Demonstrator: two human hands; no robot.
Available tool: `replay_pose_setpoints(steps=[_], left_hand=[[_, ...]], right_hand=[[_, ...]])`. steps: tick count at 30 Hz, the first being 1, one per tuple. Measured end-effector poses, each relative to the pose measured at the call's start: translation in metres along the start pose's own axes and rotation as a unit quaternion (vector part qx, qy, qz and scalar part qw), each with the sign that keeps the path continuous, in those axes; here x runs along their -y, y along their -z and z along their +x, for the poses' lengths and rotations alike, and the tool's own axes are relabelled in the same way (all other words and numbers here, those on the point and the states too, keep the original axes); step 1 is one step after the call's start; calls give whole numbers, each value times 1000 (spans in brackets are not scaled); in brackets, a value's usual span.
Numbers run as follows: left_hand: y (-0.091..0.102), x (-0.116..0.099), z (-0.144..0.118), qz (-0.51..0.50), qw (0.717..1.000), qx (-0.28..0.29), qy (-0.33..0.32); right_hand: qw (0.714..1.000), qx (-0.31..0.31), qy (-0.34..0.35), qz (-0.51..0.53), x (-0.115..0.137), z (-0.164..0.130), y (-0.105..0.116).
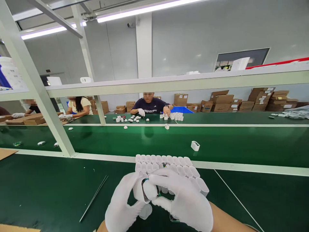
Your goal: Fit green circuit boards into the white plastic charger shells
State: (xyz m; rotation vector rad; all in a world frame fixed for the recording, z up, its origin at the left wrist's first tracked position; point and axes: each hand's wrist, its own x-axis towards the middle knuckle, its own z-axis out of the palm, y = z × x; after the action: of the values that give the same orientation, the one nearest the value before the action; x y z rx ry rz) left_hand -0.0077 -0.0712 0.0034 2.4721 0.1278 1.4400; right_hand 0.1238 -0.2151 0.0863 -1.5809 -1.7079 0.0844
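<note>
I see the green conveyor belt (217, 145) running across in front of me, with a lone white shell (195, 145) on it. Nearer, a block of white plastic housings (166, 164) stands in rows on the dark bench (48, 190). My gloved left hand (123, 206) and right hand (183, 199) both pinch one white housing (141, 190) between them, just before the rows.
</note>
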Motion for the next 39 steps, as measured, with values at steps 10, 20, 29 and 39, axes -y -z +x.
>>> replay_pose_setpoints(steps=[10, 20, 29, 39], left_hand=[[-1, 5, -5, 2, 1000, 14, 3], [-3, 0, -5, -4, 999, 30, 37], [-10, 15, -29, -38, 991, 110, 68], [-12, -13, -16, -155, 954, 201, 161]], right_hand=[[996, 51, -27, -68, -9, -12, -9], [994, 65, 19, -87, -10, -12, -16], [994, 102, -3, -29, -3, -1, -12], [928, 172, -230, 236, -7, 6, -12]])
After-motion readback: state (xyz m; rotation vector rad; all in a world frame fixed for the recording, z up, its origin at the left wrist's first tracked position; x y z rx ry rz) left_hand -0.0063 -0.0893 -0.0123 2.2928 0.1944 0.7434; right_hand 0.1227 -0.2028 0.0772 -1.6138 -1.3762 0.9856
